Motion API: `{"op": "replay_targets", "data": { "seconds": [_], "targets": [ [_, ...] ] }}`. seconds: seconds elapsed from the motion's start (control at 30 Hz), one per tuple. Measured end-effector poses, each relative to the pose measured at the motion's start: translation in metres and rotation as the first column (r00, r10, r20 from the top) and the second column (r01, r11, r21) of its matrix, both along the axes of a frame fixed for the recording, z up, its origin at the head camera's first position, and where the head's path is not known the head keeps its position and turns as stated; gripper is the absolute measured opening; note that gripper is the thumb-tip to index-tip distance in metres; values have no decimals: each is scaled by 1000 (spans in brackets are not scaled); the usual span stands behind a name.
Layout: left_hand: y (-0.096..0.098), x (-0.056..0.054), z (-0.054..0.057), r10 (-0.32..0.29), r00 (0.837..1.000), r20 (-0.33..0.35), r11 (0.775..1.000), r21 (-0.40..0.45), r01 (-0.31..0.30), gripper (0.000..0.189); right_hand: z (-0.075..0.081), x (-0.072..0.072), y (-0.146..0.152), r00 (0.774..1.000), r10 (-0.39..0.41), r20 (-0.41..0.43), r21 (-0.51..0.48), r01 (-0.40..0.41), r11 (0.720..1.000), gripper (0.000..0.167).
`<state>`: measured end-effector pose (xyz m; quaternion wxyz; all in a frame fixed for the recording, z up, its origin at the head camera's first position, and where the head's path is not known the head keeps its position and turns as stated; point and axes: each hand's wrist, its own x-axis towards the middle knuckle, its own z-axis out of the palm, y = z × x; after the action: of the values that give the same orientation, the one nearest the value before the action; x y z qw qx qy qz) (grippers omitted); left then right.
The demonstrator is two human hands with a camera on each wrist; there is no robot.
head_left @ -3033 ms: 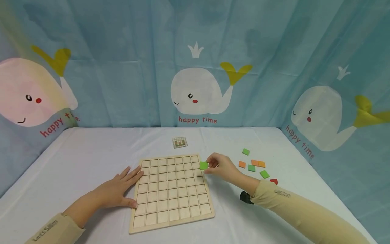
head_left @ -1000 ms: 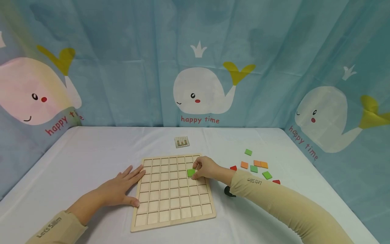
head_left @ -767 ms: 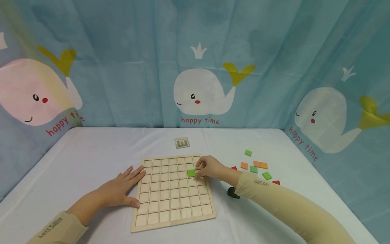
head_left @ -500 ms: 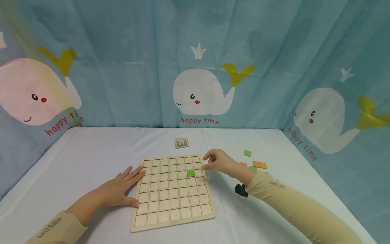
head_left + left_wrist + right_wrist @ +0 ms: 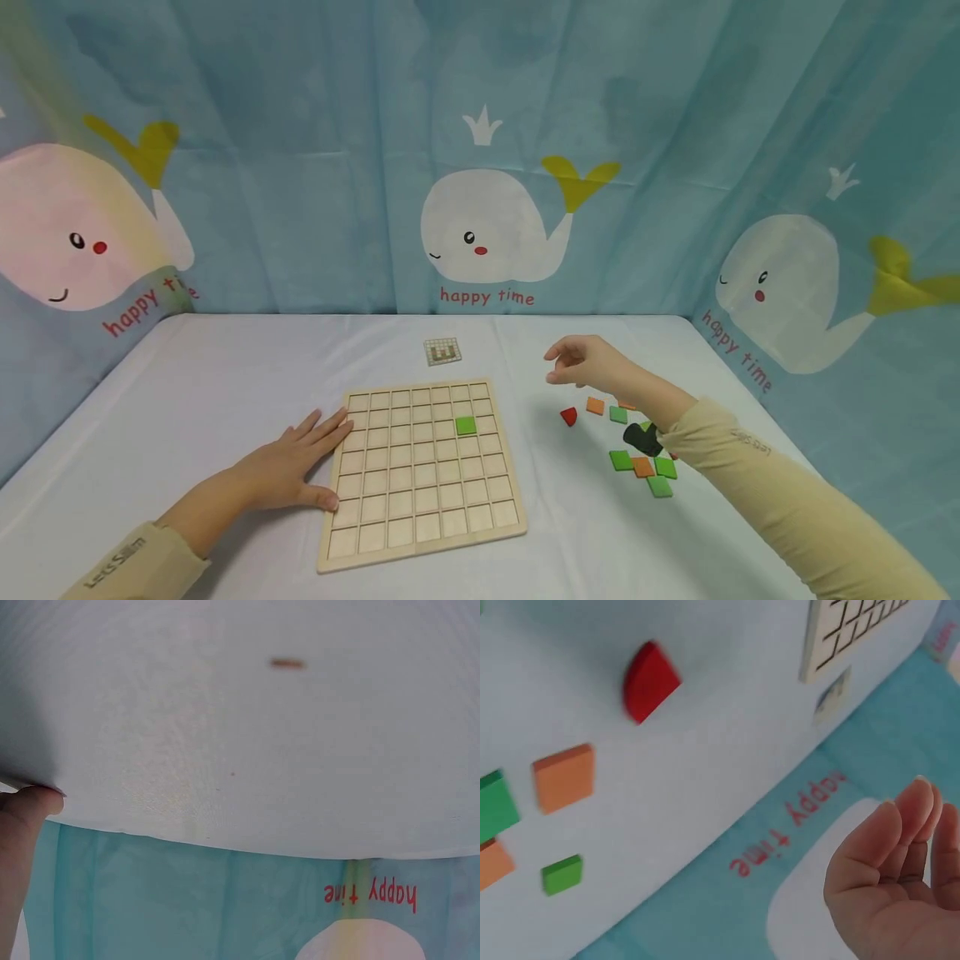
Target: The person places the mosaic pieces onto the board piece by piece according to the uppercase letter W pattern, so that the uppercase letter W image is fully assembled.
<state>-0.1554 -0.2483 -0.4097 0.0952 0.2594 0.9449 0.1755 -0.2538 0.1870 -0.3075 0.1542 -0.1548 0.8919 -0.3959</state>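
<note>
While the left hand (image 5: 288,467) lies spread along the edge of the grid board (image 5: 402,478), probably steadying it, the right hand (image 5: 585,362) hangs above the desk (image 5: 247,350), grip loosely curled, empty. Green tile (image 5: 466,426) in one cell. Loose tiles (image 5: 620,460) right, likely for easy reach.
</note>
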Motion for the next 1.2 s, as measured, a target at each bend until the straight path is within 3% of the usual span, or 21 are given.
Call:
{"op": "replay_targets", "data": {
  "seconds": [0.53,0.87,1.2],
  "targets": [
    [0,-1,0,4,1000,-2,1000,17,-4,106,-13,-23,67,999,34,-15,44,-33,998,35],
    [0,0,2,5,1000,7,1000,12,-5,106,-19,-25,103,998,40,-48,69,-37,997,40],
    [1,0,2,0,1000,-4,1000,7,0,106,-29,-26,129,999,30,-28,104,-27,994,44]
  ]
}}
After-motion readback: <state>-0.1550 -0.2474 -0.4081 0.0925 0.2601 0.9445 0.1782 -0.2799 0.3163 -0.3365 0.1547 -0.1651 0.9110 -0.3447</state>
